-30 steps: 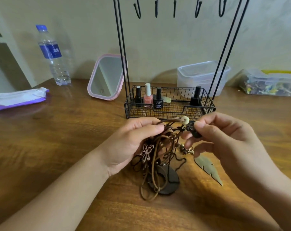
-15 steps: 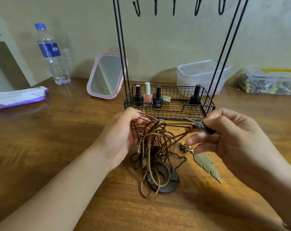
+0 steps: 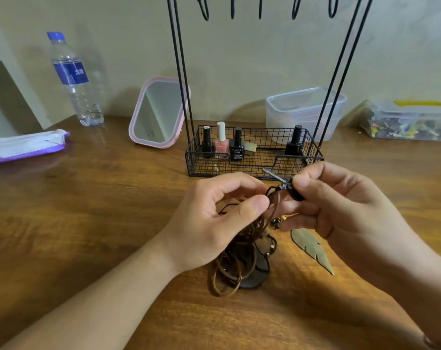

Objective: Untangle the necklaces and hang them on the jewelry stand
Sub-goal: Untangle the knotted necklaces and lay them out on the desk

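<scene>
A tangle of brown cord necklaces (image 3: 239, 251) hangs from my hands down onto the wooden table, over a dark round pendant (image 3: 254, 280). My left hand (image 3: 214, 218) pinches cords between thumb and forefinger. My right hand (image 3: 338, 205) pinches a small dark pendant (image 3: 291, 189) at the end of a cord, close to the left fingertips. A brass leaf pendant (image 3: 312, 248) lies flat under my right hand. The black wire jewelry stand (image 3: 254, 157) rises just behind my hands, its hooks (image 3: 259, 8) at the top edge bare.
The stand's basket holds several nail polish bottles (image 3: 222, 141). A pink mirror (image 3: 159, 113) leans left of it, a water bottle (image 3: 73, 77) and a wipes pack (image 3: 25, 145) farther left. Two clear plastic boxes (image 3: 305, 109) (image 3: 411, 120) sit behind right.
My hands came closer together; the left shifted from gripping the bundle to pinching cords near the right fingertips. The cord bundle now hangs lower and more bunched.
</scene>
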`<state>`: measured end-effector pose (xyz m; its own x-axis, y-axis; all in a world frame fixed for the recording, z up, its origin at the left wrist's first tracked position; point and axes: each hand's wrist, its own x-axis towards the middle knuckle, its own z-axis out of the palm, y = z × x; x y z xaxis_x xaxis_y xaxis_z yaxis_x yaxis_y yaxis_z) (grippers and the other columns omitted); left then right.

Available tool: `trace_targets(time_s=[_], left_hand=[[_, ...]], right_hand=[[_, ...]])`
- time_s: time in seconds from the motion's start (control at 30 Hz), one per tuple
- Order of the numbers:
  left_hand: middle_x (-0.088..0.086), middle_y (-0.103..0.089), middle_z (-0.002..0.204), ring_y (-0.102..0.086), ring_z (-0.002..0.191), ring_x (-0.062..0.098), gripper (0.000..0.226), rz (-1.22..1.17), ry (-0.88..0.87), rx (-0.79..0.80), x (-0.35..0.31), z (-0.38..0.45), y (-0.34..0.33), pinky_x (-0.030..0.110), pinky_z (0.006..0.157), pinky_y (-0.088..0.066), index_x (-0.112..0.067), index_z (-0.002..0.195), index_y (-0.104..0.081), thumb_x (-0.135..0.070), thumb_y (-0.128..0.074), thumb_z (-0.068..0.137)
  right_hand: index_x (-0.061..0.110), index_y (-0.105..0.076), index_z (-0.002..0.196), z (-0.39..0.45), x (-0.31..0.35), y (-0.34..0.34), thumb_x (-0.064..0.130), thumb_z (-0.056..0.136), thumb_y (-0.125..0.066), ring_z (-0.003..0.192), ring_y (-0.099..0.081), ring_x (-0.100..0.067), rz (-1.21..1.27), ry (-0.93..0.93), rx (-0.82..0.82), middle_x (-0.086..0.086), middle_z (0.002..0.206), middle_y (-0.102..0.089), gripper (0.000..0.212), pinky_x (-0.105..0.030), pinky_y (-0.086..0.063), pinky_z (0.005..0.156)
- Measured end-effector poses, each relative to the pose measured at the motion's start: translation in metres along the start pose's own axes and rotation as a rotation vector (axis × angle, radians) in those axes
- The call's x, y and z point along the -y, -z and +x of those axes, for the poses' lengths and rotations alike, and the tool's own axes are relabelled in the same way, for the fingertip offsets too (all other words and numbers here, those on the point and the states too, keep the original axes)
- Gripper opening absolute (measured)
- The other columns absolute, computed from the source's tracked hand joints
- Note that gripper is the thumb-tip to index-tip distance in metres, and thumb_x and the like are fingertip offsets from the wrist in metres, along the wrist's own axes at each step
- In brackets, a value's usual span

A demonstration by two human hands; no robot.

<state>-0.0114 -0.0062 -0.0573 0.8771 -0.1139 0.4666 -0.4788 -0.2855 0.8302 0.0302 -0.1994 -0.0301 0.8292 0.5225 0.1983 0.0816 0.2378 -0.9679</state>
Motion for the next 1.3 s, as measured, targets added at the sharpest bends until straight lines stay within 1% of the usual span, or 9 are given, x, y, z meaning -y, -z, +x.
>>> trace_targets(time_s=[0.2, 0.33, 0.47, 0.6, 0.73, 0.83, 1.0, 1.13, 1.3], left_hand=[[-0.003, -0.07, 0.081, -0.066, 0.075, 0.011, 0.012, -0.129, 0.0, -0.022, -0.0006, 0.0011, 0.0023, 0.022, 0.07, -0.052, -0.018, 0.094, -0.07, -0.023, -0.068, 0.084], [-0.004, -0.067, 0.074, -0.062, 0.065, 0.01, 0.01, -0.17, 0.041, 0.016, -0.0015, 0.0019, 0.0042, 0.021, 0.063, -0.051, -0.016, 0.092, -0.069, -0.02, -0.068, 0.083], [-0.007, -0.065, 0.073, -0.059, 0.063, 0.009, 0.011, -0.178, 0.095, 0.038, -0.0002, 0.002, 0.0075, 0.021, 0.061, -0.05, -0.017, 0.091, -0.07, -0.024, -0.067, 0.082], [-0.006, -0.061, 0.069, -0.056, 0.062, 0.01, 0.009, -0.224, 0.107, 0.057, 0.0002, 0.0023, 0.008, 0.023, 0.061, -0.049, -0.016, 0.089, -0.069, -0.023, -0.064, 0.085], [-0.002, -0.062, 0.068, -0.057, 0.064, 0.011, 0.008, -0.241, 0.111, 0.089, -0.0014, 0.0028, 0.0078, 0.022, 0.064, -0.05, -0.014, 0.089, -0.07, -0.019, -0.063, 0.089], [0.001, -0.06, 0.068, -0.057, 0.065, 0.01, 0.01, -0.24, 0.118, 0.084, -0.0031, 0.0026, 0.0081, 0.02, 0.065, -0.049, -0.01, 0.088, -0.069, -0.012, -0.06, 0.092], [0.007, -0.062, 0.073, -0.057, 0.068, 0.013, 0.013, -0.221, 0.145, 0.094, -0.0026, 0.0027, 0.0064, 0.023, 0.066, -0.05, -0.011, 0.091, -0.068, -0.014, -0.056, 0.093], [-0.001, -0.06, 0.067, -0.058, 0.065, 0.012, 0.009, -0.196, 0.175, 0.077, -0.0012, 0.0031, 0.0073, 0.022, 0.067, -0.048, -0.016, 0.092, -0.066, -0.014, -0.057, 0.091], [0.0, -0.059, 0.073, -0.055, 0.067, 0.015, 0.015, -0.213, 0.122, 0.075, -0.0005, 0.0025, 0.007, 0.025, 0.063, -0.049, -0.018, 0.101, -0.056, -0.012, -0.062, 0.089]], right_hand=[[0.014, -0.068, 0.076, -0.002, -0.0023, -0.0032, 0.027, 0.076, -0.067, 0.075, -0.074, -0.03, -0.04, -0.004, 0.027, -0.019, 0.077, -0.073, 0.013, -0.031, -0.059, 0.059], [0.014, -0.067, 0.077, -0.0016, -0.0041, -0.0046, 0.028, 0.075, -0.067, 0.071, -0.074, -0.03, -0.04, -0.021, 0.001, -0.02, 0.081, -0.073, 0.014, -0.03, -0.058, 0.057], [0.009, -0.061, 0.082, -0.0008, -0.0041, -0.0062, 0.029, 0.073, -0.066, 0.068, -0.072, -0.032, 0.001, -0.047, -0.028, -0.02, 0.079, -0.071, 0.022, -0.03, -0.058, 0.057], [0.009, -0.06, 0.093, 0.0007, -0.0065, -0.0057, 0.022, 0.079, -0.062, 0.066, -0.071, -0.032, 0.015, -0.094, -0.012, -0.022, 0.078, -0.07, 0.019, -0.033, -0.059, 0.058], [0.012, -0.063, 0.11, -0.0008, -0.0051, -0.0061, 0.019, 0.072, -0.068, 0.063, -0.07, -0.033, 0.033, -0.087, 0.013, -0.025, 0.076, -0.07, 0.039, -0.033, -0.058, 0.056], [0.011, -0.07, 0.094, -0.0029, -0.0019, -0.0078, 0.015, 0.062, -0.074, 0.065, -0.07, -0.032, 0.061, -0.053, 0.05, -0.025, 0.075, -0.067, 0.033, -0.033, -0.057, 0.055], [0.016, -0.075, 0.076, -0.0041, -0.0044, -0.0093, 0.018, 0.062, -0.076, 0.066, -0.07, -0.024, 0.024, -0.036, -0.007, -0.02, 0.074, -0.07, 0.014, -0.03, -0.057, 0.056], [0.016, -0.078, 0.073, -0.0045, -0.0041, -0.0081, 0.021, 0.057, -0.077, 0.073, -0.075, -0.025, 0.029, 0.017, -0.14, -0.017, 0.075, -0.074, 0.017, -0.028, -0.059, 0.059], [0.016, -0.078, 0.077, -0.0031, -0.0027, -0.0093, 0.02, 0.054, -0.077, 0.076, -0.076, -0.026, 0.045, 0.009, -0.148, -0.016, 0.075, -0.075, 0.023, -0.028, -0.06, 0.058]])
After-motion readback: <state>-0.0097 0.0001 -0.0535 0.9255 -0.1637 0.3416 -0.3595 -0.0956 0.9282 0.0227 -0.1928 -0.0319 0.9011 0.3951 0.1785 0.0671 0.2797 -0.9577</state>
